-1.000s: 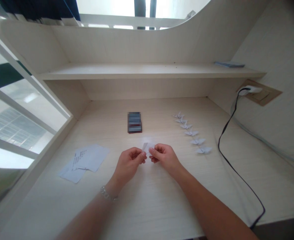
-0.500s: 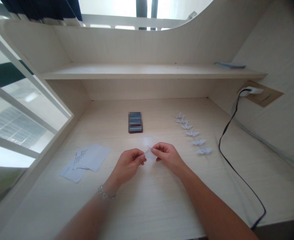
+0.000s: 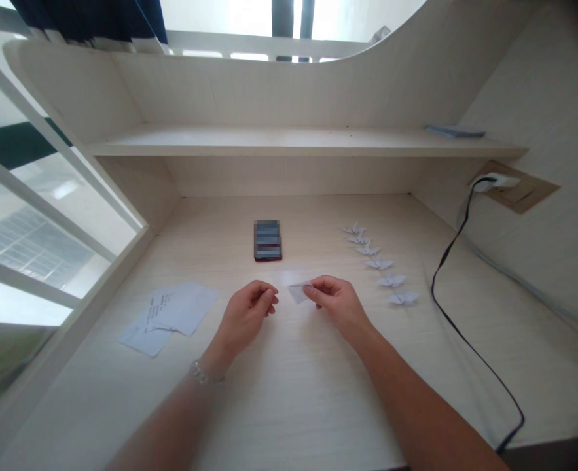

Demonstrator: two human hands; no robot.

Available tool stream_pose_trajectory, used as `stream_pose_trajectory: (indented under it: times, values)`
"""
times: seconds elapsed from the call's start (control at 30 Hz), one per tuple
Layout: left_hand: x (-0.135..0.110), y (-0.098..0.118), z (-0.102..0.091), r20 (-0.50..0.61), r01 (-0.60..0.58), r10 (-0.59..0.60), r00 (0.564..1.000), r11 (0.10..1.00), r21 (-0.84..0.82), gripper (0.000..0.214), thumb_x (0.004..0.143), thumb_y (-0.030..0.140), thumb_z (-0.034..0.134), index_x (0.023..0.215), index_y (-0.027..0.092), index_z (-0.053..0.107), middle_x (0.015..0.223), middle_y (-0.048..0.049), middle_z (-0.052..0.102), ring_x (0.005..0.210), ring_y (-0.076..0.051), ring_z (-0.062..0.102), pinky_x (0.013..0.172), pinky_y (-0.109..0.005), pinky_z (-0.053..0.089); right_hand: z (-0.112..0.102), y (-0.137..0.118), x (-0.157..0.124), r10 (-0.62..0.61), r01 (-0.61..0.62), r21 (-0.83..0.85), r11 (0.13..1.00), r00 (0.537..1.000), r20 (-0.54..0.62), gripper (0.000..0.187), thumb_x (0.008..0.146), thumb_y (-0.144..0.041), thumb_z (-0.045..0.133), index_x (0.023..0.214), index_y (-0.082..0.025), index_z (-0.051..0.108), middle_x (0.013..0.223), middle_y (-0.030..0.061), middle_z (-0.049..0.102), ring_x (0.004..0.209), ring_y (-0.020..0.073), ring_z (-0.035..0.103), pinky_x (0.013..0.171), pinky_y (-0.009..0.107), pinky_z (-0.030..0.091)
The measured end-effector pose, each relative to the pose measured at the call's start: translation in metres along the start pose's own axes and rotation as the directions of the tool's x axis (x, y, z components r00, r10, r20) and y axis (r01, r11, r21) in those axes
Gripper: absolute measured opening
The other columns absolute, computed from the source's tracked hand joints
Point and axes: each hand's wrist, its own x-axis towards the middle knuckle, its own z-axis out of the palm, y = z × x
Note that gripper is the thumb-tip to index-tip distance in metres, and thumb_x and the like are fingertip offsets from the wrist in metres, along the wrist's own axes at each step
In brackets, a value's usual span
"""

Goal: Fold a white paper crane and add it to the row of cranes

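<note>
A small folded piece of white paper [image 3: 297,292] is pinched between the thumb and fingers of my right hand [image 3: 336,299], just over the desk. To its left, my left hand [image 3: 249,309] is apart from the paper, fingers curled together with nothing visible in them. Several small folded paper cranes [image 3: 379,264] stand in a slanting row to the right of my right hand. Beyond both hands lies a phone [image 3: 268,241] with a blurred screen.
White paper sheets [image 3: 190,307], one with writing, overlap on the left of the desk. A black cable [image 3: 458,330] runs from the wall socket [image 3: 519,188] down the right side. A shelf [image 3: 289,140] spans the back, with a flat item [image 3: 455,131] on its right end.
My left hand has let go of the folded paper and drawn slightly left. My right hand alone holds it now, a little farther right, with more of the paper showing.
</note>
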Motion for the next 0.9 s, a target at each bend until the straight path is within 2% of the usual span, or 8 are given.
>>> stream_pose_trajectory:
  times: [0.17,0.3,0.4,0.63,0.9]
  values:
    - [-0.006,0.009,0.012,0.031,0.073,-0.068,0.997,0.98,-0.184,0.03,0.075,0.032,0.062,0.099,0.015,0.056,0.061,0.0002,0.06,0.05,-0.01,0.052,0.047,-0.021,0.04,0.009,-0.002,-0.005,-0.005,0.005,0.041,0.999,1.0,-0.003,0.022,0.064,-0.034,0.072,0.076,-0.016,0.071,0.054,-0.0006,0.059,0.047,0.0091,0.046,0.045,0.023,0.036]
    - [-0.008,0.013,0.015,0.031,0.126,-0.122,0.992,0.96,-0.25,0.029,0.074,0.033,0.064,0.093,0.013,0.059,0.064,-0.0031,0.063,0.05,-0.011,0.056,0.045,-0.022,0.041,0.016,-0.001,-0.009,-0.022,0.018,0.098,0.995,0.999,0.045,0.021,0.064,-0.032,0.072,0.079,-0.017,0.072,0.061,0.0027,0.065,0.053,0.0125,0.056,0.051,0.026,0.044]
    - [-0.008,0.012,0.015,0.015,0.114,-0.115,0.993,0.95,-0.292,0.028,0.073,0.032,0.065,0.092,0.012,0.061,0.066,-0.0042,0.065,0.052,-0.012,0.058,0.046,-0.022,0.041,0.018,-0.001,-0.01,-0.041,0.033,0.118,0.993,0.996,0.074,0.022,0.064,-0.032,0.072,0.08,-0.017,0.072,0.065,0.0041,0.068,0.058,0.014,0.059,0.055,0.027,0.046]
    - [-0.007,0.011,0.014,-0.012,0.086,-0.094,0.995,0.952,-0.293,0.026,0.07,0.031,0.068,0.088,0.013,0.064,0.059,-0.0016,0.064,0.051,-0.011,0.057,0.046,-0.021,0.041,0.018,-0.004,-0.012,-0.045,0.036,0.123,0.992,0.997,0.068,0.018,0.066,-0.029,0.071,0.081,-0.018,0.072,0.065,0.0034,0.068,0.06,0.0146,0.06,0.057,0.028,0.048]
    - [-0.007,0.011,0.014,0.004,0.096,-0.101,0.995,0.937,-0.336,0.025,0.069,0.028,0.069,0.089,0.013,0.064,0.06,-0.0014,0.063,0.053,-0.01,0.057,0.05,-0.021,0.042,0.017,-0.002,-0.012,-0.068,0.061,0.104,0.993,0.995,0.073,0.017,0.068,-0.024,0.07,0.084,-0.02,0.072,0.069,0.0031,0.069,0.064,0.0155,0.062,0.061,0.029,0.05]
